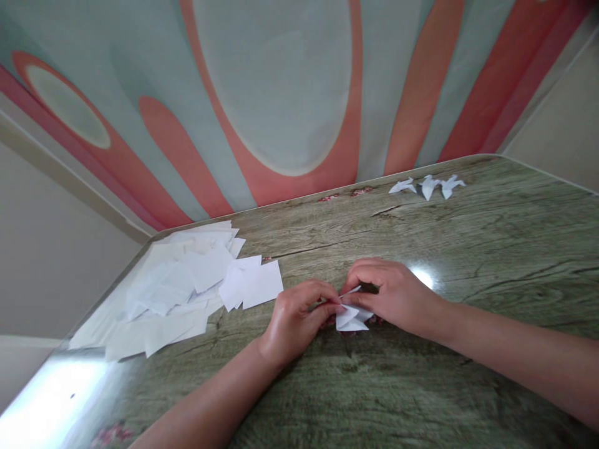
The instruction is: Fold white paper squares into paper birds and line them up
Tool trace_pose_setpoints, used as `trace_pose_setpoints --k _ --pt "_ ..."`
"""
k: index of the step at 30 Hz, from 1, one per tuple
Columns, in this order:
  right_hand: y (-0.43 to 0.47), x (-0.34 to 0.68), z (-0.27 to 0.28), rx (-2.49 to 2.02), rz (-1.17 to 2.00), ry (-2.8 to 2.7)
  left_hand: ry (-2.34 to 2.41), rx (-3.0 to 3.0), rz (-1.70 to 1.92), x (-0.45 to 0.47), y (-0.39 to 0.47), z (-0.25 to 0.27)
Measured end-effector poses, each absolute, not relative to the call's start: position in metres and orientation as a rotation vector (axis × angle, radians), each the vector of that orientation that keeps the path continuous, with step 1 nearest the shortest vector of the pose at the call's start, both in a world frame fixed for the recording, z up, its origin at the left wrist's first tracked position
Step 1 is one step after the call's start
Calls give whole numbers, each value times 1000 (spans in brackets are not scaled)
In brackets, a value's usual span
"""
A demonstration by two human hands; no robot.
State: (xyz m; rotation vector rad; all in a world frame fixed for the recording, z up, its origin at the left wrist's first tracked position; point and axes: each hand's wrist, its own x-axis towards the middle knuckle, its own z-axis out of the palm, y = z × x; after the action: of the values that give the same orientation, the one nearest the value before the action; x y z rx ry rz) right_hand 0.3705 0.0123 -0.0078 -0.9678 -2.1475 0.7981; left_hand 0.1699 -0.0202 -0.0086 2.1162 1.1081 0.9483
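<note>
A small piece of folded white paper (pixel 352 318) is held just over the table in the middle of the view. My left hand (pixel 302 312) pinches its left edge between thumb and fingers. From the other side my right hand (pixel 390 293) grips its upper part, also in a pinch. Several folds and loose flaps of the paper point down and toward me. The fingertips hide part of its upper edge.
A spread heap of white paper sheets (pixel 187 274) covers the table's left side, with a few square sheets (pixel 262 284) beside it. Three folded paper birds (pixel 428 186) stand at the back right. Behind the wood-grain table (pixel 491 249) rises a patterned wall (pixel 276 81).
</note>
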Motion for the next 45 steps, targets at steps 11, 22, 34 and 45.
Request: trace_pose_setpoints --k 11,22,34,45 --pt "17 372 -1 -1099 1030 -2032 1211 2100 903 166 -17 -8" --pt "15 373 3 -1103 1134 -2035 1226 2063 865 168 -17 -6" --pt "12 371 3 -1069 1150 -2031 1218 1937 958 173 -18 -7" --pt "11 369 0 -1154 1184 -1923 1234 1911 911 178 -20 -10"
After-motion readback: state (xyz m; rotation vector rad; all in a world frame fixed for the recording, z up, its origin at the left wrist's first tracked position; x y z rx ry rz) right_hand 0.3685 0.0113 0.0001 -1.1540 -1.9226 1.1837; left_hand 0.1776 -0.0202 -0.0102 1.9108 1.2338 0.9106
